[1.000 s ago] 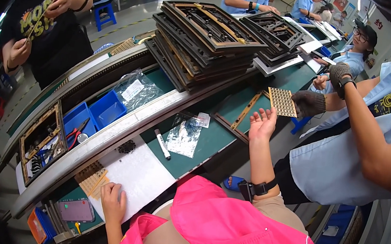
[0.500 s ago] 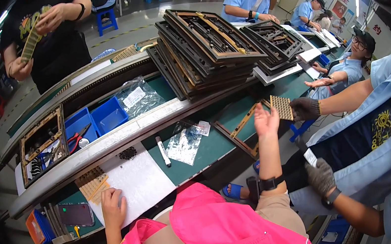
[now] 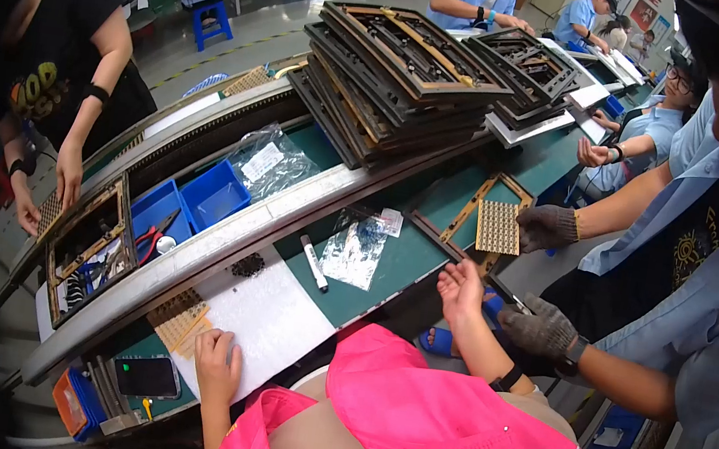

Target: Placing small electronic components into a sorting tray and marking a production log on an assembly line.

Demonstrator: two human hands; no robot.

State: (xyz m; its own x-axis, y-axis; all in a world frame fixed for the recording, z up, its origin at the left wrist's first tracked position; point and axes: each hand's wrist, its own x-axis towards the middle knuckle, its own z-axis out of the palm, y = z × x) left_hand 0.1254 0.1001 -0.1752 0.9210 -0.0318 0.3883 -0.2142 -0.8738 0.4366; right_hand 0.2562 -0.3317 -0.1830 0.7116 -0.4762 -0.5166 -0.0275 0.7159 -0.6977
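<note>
My left hand lies on a white sheet, fingers loosely bent and holding nothing. Its fingertips are beside a tan board with a grid of small pieces. My right hand is raised over the bench's front edge, palm up, fingers apart and empty. Just beyond it, a co-worker's gloved hand holds a tan grid board, apart from my fingers. The same co-worker's other gloved hand grips a small object that I cannot make out. A pile of small black parts sits at the sheet's far edge.
Tall stacks of dark frames stand on the far side. A marker, a clear plastic bag, blue bins and a phone lie around. At left, another person handles a grid board.
My right hand has dropped lower and nearer to me. The co-worker's grid board has come lower and turned more face-on. The person at left has lowered a board to the line. My left hand stays put.
</note>
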